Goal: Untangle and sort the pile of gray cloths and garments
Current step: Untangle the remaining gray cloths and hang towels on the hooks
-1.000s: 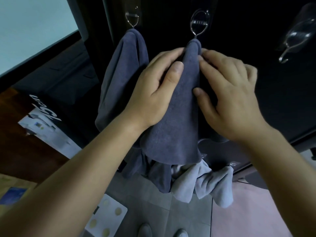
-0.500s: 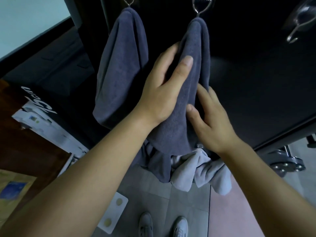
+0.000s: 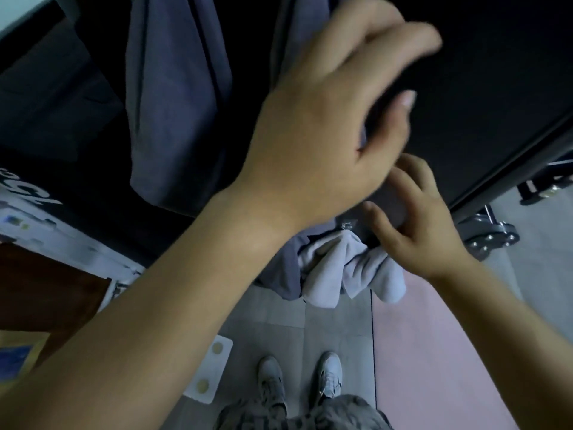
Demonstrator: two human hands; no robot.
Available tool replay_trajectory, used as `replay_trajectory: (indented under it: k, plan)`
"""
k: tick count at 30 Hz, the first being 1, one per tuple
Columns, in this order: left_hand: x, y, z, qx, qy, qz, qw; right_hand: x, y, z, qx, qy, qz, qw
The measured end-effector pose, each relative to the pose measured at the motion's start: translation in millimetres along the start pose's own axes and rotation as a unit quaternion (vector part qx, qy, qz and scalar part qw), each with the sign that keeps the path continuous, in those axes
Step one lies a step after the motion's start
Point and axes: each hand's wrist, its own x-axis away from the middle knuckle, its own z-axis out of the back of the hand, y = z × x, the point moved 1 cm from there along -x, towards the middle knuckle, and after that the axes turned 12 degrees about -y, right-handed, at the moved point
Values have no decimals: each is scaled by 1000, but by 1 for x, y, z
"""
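a: where to look for the cloths?

b: up on the flat black cabinet front (image 3: 496,88). on the left, one long dark grey terry towel (image 3: 176,103), hanging straight. just beside, a second dark grey terry towel (image 3: 291,38), half hidden behind the left hand (image 3: 325,125). lower down, a crumpled pale grey cloth bundle (image 3: 338,268), seemingly tangled with a darker grey fold, hanging above the grey tiled floor (image 3: 279,321).

a: and the hands?

b: left hand blurred, fingers loosely bent, thumb out. impossible to tell whether gripping anything. right hand (image 3: 421,231) lower, fingers spread and relaxed, tips against the bottom of the second towel, just above the pale bundle. no clear pinch visible.

a: what to fear from here?

b: probably three things. first, risk of dragging the second towel off its support, out of view above, by pulling hard on the bundle. second, risk of tightening the tangle by catching only one layer with such spread fingers. third, risk of dropping the bundle to the floor by letting go too early. better to free the pale cloth slowly, with one hand steadying the towel.
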Motion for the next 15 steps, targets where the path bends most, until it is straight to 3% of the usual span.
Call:
replay_trajectory:
  k: [6,11,15]
  plan:
    - [-4,14,-99,50,-267,66,960,118,42,-10,66,28,-192,979]
    - [23,36,-205,19,-459,73,885,230,49,-31,92,51,-389,915]
    - [57,84,-281,27,-546,17,837,310,45,-56,72,86,-498,860]
